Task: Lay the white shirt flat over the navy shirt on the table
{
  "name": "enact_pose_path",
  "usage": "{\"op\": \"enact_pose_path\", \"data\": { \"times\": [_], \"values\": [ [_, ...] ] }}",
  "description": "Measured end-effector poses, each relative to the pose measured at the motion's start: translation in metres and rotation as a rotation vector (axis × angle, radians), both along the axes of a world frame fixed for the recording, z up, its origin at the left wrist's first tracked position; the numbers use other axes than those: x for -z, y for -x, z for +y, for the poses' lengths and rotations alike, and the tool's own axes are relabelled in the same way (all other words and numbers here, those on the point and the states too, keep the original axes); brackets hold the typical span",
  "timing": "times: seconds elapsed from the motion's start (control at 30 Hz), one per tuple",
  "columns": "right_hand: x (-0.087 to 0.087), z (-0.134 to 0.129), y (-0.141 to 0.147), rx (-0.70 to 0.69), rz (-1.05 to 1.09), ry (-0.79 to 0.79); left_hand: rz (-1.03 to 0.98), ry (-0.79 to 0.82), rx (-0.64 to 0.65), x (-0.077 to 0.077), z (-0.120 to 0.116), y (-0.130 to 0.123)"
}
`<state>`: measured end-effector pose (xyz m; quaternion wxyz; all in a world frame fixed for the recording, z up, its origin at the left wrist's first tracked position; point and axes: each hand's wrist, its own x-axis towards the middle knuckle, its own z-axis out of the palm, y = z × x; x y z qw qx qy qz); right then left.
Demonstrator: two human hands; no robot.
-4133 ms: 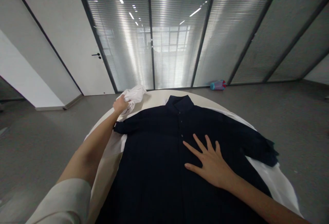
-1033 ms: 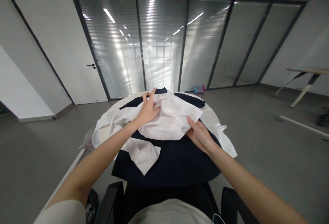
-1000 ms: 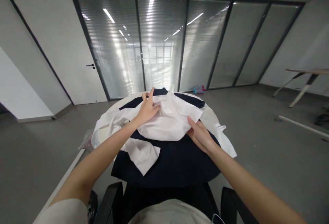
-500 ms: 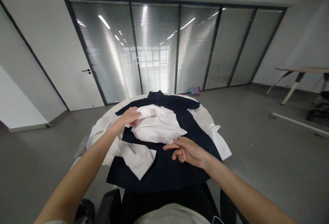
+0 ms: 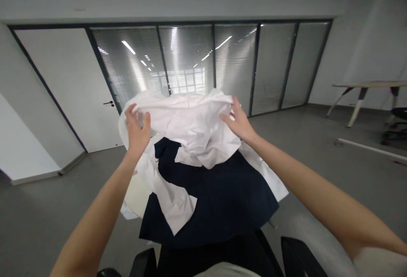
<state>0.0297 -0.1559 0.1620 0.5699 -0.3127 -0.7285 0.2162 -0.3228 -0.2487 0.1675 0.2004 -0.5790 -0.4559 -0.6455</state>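
A crumpled white shirt is lifted in front of me, stretched between both hands. My left hand grips its left part, fingers curled over the cloth and thumb on the near side. My right hand pinches its right edge between thumb and fingers. One long white sleeve hangs down at the left onto a dark navy garment. This navy garment lies spread on the table, its upper part hidden behind the raised shirt.
Underneath is a pale round table, with more white cloth hanging past its right side. Chair armrests flank me. Farther right stand a wooden-topped table and a black chair. Glass partitions and a white door close the background.
The white shirt has been raised off the navy garment and spread wider. My right hand has moved up and taken hold of its right edge. My left hand has moved left and up.
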Motion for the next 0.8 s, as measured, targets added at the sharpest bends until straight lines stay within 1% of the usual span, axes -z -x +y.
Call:
{"op": "enact_pose_path", "data": {
  "times": [0.07,0.13,0.23,0.3,0.37,0.4,0.43,0.47,0.5,0.53,0.57,0.6,0.63,0.67,0.7,0.73,0.8],
  "values": [
    [-0.036,0.001,-0.005,0.077,-0.056,-0.219,0.096,-0.114,-0.047,-0.029,-0.019,-0.020],
    [-0.072,-0.009,-0.010,0.175,-0.090,-0.388,0.198,-0.209,-0.104,-0.059,-0.037,-0.035],
    [-0.124,-0.039,-0.017,0.293,-0.107,-0.544,0.360,-0.332,-0.198,-0.108,-0.057,-0.044],
    [-0.156,-0.061,-0.020,0.343,-0.085,-0.605,0.397,-0.397,-0.315,-0.143,-0.068,-0.043],
    [-0.186,-0.080,-0.023,0.408,-0.060,-0.689,0.322,-0.364,-0.472,-0.177,-0.081,-0.039],
    [-0.199,-0.087,-0.024,0.445,-0.043,-0.729,0.284,-0.294,-0.522,-0.193,-0.088,-0.038],
    [-0.210,-0.092,-0.026,0.479,-0.030,-0.756,0.278,-0.219,-0.547,-0.205,-0.095,-0.037],
    [-0.220,-0.095,-0.029,0.503,-0.029,-0.766,0.308,-0.157,-0.551,-0.215,-0.101,-0.036],
    [-0.227,-0.094,-0.031,0.513,-0.044,-0.754,0.372,-0.112,-0.543,-0.221,-0.105,-0.035],
    [-0.230,-0.091,-0.033,0.513,-0.077,-0.714,0.449,-0.084,-0.534,-0.223,-0.106,-0.035],
    [-0.230,-0.086,-0.033,0.507,-0.127,-0.650,0.514,-0.060,-0.527,-0.220,-0.105,-0.034],
    [-0.225,-0.078,-0.033,0.499,-0.184,-0.570,0.558,-0.019,-0.521,-0.213,-0.100,-0.033],
    [-0.216,-0.068,-0.031,0.496,-0.241,-0.473,0.579,0.045,-0.515,-0.201,-0.091,-0.032],
    [-0.202,-0.056,-0.028,0.496,-0.290,-0.366,0.577,0.126,-0.504,-0.185,-0.080,-0.030],
    [-0.183,-0.043,-0.023,0.497,-0.330,-0.264,0.557,0.212,-0.493,-0.165,-0.066,-0.028],
    [-0.160,-0.029,-0.018,0.499,-0.372,-0.160,0.540,0.292,-0.483,-0.142,-0.051,-0.025],
    [-0.105,-0.002,-0.009,0.417,-0.411,0.011,0.501,0.460,-0.462,-0.090,-0.019,-0.020]
  ]
}}
